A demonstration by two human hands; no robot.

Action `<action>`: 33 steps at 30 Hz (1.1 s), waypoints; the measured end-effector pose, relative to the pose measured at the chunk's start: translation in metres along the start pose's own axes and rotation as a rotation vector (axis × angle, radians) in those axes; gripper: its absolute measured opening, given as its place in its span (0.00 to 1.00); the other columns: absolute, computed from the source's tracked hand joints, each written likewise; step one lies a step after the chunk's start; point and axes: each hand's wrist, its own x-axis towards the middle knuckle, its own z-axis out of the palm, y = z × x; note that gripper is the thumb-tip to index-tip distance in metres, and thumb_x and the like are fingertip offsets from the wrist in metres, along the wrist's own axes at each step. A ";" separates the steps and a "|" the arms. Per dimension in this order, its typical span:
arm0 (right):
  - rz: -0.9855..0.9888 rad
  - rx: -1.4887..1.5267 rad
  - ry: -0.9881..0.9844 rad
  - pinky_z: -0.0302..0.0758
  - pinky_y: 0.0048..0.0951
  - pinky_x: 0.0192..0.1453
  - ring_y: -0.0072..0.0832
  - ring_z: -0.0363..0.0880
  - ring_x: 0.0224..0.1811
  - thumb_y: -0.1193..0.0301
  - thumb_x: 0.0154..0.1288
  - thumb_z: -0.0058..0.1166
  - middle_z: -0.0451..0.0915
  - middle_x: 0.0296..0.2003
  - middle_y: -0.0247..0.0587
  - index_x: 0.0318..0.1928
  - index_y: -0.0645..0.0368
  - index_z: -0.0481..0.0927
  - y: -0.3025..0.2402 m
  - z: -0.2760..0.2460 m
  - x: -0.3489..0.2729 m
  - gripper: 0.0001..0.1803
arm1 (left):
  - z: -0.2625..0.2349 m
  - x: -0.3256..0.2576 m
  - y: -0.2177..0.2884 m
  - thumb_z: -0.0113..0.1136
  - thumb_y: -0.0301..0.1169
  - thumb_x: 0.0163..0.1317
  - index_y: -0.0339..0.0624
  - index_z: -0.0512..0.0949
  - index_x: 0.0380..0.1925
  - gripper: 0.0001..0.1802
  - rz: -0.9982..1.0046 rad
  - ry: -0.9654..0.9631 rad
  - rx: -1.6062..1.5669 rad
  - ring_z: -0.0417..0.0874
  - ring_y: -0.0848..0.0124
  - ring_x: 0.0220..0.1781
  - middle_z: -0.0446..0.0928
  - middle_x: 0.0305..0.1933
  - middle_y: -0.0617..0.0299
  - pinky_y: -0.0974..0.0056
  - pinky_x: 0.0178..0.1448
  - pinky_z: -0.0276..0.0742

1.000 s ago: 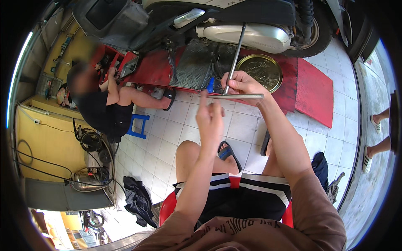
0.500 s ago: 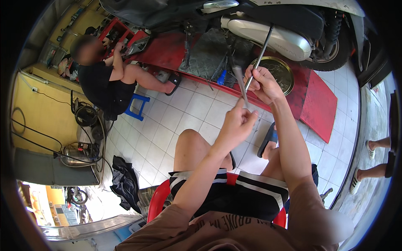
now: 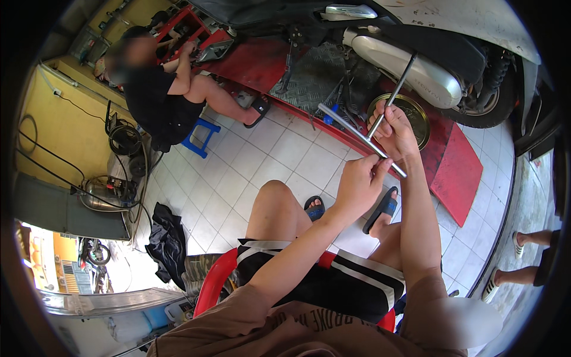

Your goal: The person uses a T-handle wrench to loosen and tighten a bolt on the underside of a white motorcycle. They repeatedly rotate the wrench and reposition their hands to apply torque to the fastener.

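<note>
A long T-handle wrench (image 3: 391, 100) spans the space between my hands, its shaft slanting away toward the scooter. My right hand (image 3: 397, 132) has its fingers curled round the shaft, just beyond the crossbar. With thumb and fingertips, my left hand (image 3: 363, 181) pinches the crossbar (image 3: 345, 124) near its closer end. The shaft's far tip overlaps the silver engine cover (image 3: 410, 68) of the scooter; whether it touches I cannot tell.
The scooter's rear wheel (image 3: 485, 110) stands above a red lift platform (image 3: 455, 172). On the platform lie a round gold-rimmed tray (image 3: 423, 122) and a blue-handled tool (image 3: 331, 113). At left a person (image 3: 154, 95) sits on a blue stool (image 3: 202, 138). Another person's legs (image 3: 517, 276) show at right.
The blurred crossbar has turned and now lies clearly across the shaft. My left hand has moved right along with it, while my right hand stays round the shaft. The view has shifted slightly.
</note>
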 end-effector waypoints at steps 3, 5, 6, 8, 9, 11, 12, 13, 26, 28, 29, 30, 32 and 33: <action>0.005 0.021 -0.070 0.53 0.19 0.28 0.14 0.55 0.21 0.60 0.73 0.51 0.60 0.16 0.22 0.38 0.57 0.71 -0.002 -0.007 -0.001 0.13 | -0.009 0.003 0.027 0.57 0.32 0.69 0.35 0.83 0.42 0.12 0.106 -0.020 -0.040 0.66 0.78 0.16 0.69 0.15 0.61 0.68 0.23 0.62; -0.007 0.037 0.009 0.53 0.20 0.27 0.14 0.54 0.20 0.60 0.73 0.52 0.59 0.15 0.22 0.38 0.57 0.71 -0.004 -0.001 -0.002 0.14 | -0.018 0.009 0.037 0.57 0.31 0.68 0.35 0.78 0.55 0.17 0.222 0.041 -0.013 0.64 0.78 0.15 0.69 0.16 0.62 0.68 0.22 0.61; -0.013 0.044 0.048 0.53 0.20 0.27 0.14 0.54 0.20 0.59 0.73 0.52 0.58 0.15 0.22 0.38 0.57 0.71 -0.004 0.001 -0.003 0.14 | -0.022 0.011 0.033 0.56 0.30 0.68 0.35 0.75 0.58 0.19 0.224 0.093 0.028 0.64 0.78 0.15 0.70 0.16 0.62 0.68 0.22 0.61; -0.017 0.036 0.016 0.53 0.20 0.27 0.14 0.52 0.19 0.60 0.74 0.51 0.58 0.14 0.22 0.38 0.57 0.71 -0.007 0.001 -0.001 0.13 | -0.030 0.014 0.020 0.56 0.30 0.68 0.36 0.70 0.64 0.24 0.237 0.196 0.114 0.64 0.79 0.15 0.70 0.16 0.62 0.69 0.22 0.61; -0.021 0.047 -0.004 0.53 0.20 0.27 0.14 0.52 0.19 0.60 0.74 0.50 0.58 0.14 0.22 0.38 0.57 0.71 -0.006 -0.002 0.000 0.13 | -0.031 0.014 0.008 0.56 0.32 0.69 0.35 0.70 0.63 0.24 0.252 0.246 0.149 0.68 0.76 0.14 0.71 0.17 0.60 0.66 0.21 0.62; -0.024 0.073 -0.021 0.52 0.20 0.26 0.14 0.52 0.19 0.61 0.75 0.49 0.58 0.15 0.23 0.37 0.57 0.70 -0.005 -0.002 0.002 0.13 | -0.026 0.011 -0.011 0.55 0.34 0.70 0.34 0.73 0.56 0.19 0.178 0.197 0.222 0.71 0.70 0.14 0.72 0.17 0.58 0.63 0.21 0.63; -0.024 0.080 0.003 0.52 0.20 0.26 0.14 0.52 0.19 0.61 0.75 0.49 0.58 0.15 0.23 0.37 0.57 0.70 -0.004 -0.001 0.002 0.13 | -0.025 0.009 -0.016 0.54 0.34 0.70 0.34 0.75 0.53 0.17 0.139 0.174 0.260 0.72 0.67 0.14 0.73 0.17 0.57 0.61 0.21 0.64; -0.019 0.081 0.031 0.52 0.20 0.26 0.14 0.53 0.19 0.61 0.75 0.49 0.58 0.15 0.23 0.37 0.57 0.70 -0.006 0.001 0.001 0.13 | -0.023 0.008 -0.009 0.52 0.36 0.72 0.35 0.76 0.39 0.13 0.084 0.118 0.269 0.74 0.59 0.16 0.73 0.17 0.54 0.57 0.23 0.65; 0.118 -0.112 -0.121 0.59 0.20 0.30 0.15 0.61 0.25 0.58 0.64 0.64 0.66 0.22 0.26 0.39 0.62 0.75 -0.001 -0.004 -0.004 0.19 | -0.015 0.012 0.013 0.44 0.40 0.77 0.32 0.75 0.45 0.19 -0.060 -0.107 -0.133 0.69 0.80 0.19 0.74 0.19 0.64 0.71 0.24 0.63; 0.122 -0.081 -0.145 0.59 0.21 0.30 0.15 0.60 0.25 0.59 0.65 0.63 0.66 0.21 0.26 0.39 0.62 0.75 -0.008 -0.002 -0.007 0.18 | -0.018 0.010 0.039 0.44 0.39 0.76 0.30 0.68 0.62 0.24 0.160 -0.018 -0.004 0.68 0.79 0.19 0.73 0.20 0.64 0.72 0.25 0.63; 0.124 -0.065 -0.159 0.59 0.22 0.29 0.15 0.60 0.24 0.59 0.66 0.62 0.66 0.21 0.26 0.39 0.63 0.75 -0.011 -0.001 -0.007 0.18 | -0.021 0.011 0.046 0.45 0.37 0.76 0.29 0.49 0.73 0.33 0.178 -0.024 0.027 0.67 0.79 0.20 0.72 0.20 0.65 0.73 0.27 0.64; 0.109 -0.085 -0.134 0.59 0.22 0.29 0.15 0.60 0.24 0.59 0.67 0.61 0.66 0.20 0.26 0.39 0.63 0.75 -0.010 -0.003 -0.008 0.18 | -0.021 0.012 0.043 0.45 0.36 0.75 0.28 0.50 0.72 0.33 0.134 0.039 0.012 0.67 0.80 0.20 0.72 0.19 0.65 0.73 0.27 0.64; 0.079 -0.124 -0.090 0.58 0.22 0.29 0.15 0.60 0.24 0.59 0.69 0.59 0.65 0.19 0.26 0.38 0.63 0.75 -0.006 -0.003 -0.007 0.17 | -0.021 0.011 0.030 0.45 0.35 0.75 0.27 0.53 0.71 0.32 0.046 0.169 -0.014 0.67 0.80 0.20 0.70 0.18 0.66 0.73 0.28 0.64; 0.082 -0.114 -0.105 0.56 0.21 0.28 0.15 0.58 0.22 0.59 0.71 0.56 0.64 0.18 0.25 0.38 0.63 0.75 -0.006 -0.004 -0.007 0.17 | -0.024 0.010 0.019 0.47 0.35 0.74 0.25 0.54 0.70 0.32 -0.017 0.167 0.020 0.66 0.80 0.20 0.69 0.17 0.66 0.73 0.28 0.64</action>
